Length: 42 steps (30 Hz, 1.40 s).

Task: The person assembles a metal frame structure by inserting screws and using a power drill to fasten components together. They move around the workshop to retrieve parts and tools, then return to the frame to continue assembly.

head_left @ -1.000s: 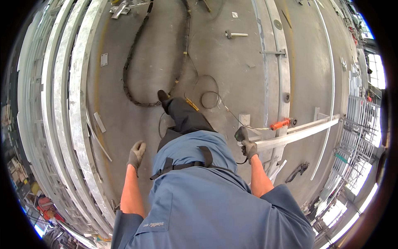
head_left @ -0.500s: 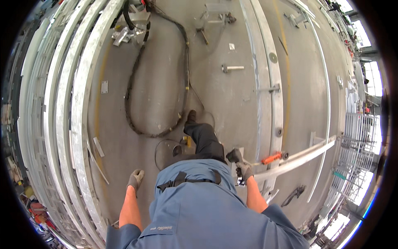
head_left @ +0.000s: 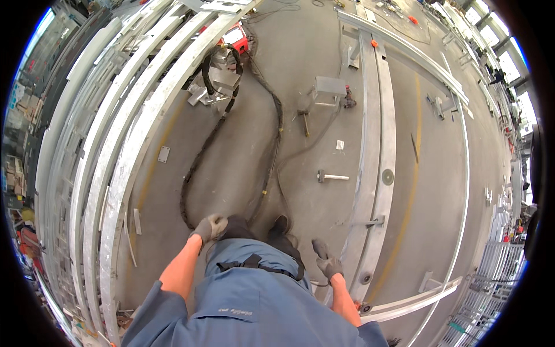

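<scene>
Grey-gloved, the right hand (head_left: 330,266) is closed around a dark tool (head_left: 319,248), which is held out at the near right, between the legs and a long beam (head_left: 384,127); the tool's exact kind cannot be told. Before the left thigh, the left hand (head_left: 210,227), also gloved, is held with its fingers curled; nothing is seen in it, but whether it is fully closed cannot be told. Ahead, a black cable (head_left: 184,194) is laid in a long loop on the floor (head_left: 231,168). Right of the loop, a hammer (head_left: 332,176) is set down. Discs (head_left: 388,177) are placed on the beam. At the left, metal bars (head_left: 124,173) are ranged side by side.
</scene>
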Motion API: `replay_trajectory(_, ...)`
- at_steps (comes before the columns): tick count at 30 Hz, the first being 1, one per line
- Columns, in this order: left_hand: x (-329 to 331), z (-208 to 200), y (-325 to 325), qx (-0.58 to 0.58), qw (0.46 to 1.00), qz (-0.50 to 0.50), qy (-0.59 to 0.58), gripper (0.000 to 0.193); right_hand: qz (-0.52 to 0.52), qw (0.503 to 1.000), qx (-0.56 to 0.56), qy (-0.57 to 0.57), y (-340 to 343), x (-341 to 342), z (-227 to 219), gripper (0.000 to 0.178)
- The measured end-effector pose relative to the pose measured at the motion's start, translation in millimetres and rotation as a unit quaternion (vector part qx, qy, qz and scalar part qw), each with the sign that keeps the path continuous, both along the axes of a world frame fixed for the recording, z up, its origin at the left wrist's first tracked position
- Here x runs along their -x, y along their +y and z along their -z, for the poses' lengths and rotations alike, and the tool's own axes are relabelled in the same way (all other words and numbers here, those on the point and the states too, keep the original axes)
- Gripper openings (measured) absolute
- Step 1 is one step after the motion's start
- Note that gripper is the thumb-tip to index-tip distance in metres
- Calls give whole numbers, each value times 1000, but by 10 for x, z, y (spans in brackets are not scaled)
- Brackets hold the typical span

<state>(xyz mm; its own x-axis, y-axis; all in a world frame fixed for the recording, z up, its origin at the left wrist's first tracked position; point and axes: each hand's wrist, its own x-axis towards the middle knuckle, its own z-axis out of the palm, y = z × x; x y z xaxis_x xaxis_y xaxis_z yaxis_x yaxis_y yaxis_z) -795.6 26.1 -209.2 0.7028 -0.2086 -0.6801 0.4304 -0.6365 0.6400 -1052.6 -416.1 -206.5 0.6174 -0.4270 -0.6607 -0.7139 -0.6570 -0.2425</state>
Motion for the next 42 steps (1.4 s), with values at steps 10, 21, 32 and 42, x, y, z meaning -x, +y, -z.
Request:
replay_trajectory(10,-2353,-739,-1772,323,895,-189,245,37,-445,823,96,-341,179,-3319,-1733,79)
replay_trajectory(21,-4421,-1643,-847,490,834,-251,15,30,-470,818,-86,-320,1186,-6205,-961,93)
replay_trajectory(32,-6016,-1849,-259,425,870,-234,-92,36,-554,791,-188,-177,1592,-8309,-974,35)
replay_trajectory(42,-6826,-1508,18,155,729,-620,-245,26,-722,637,-223,-152,1994,-10178,-1223,43)
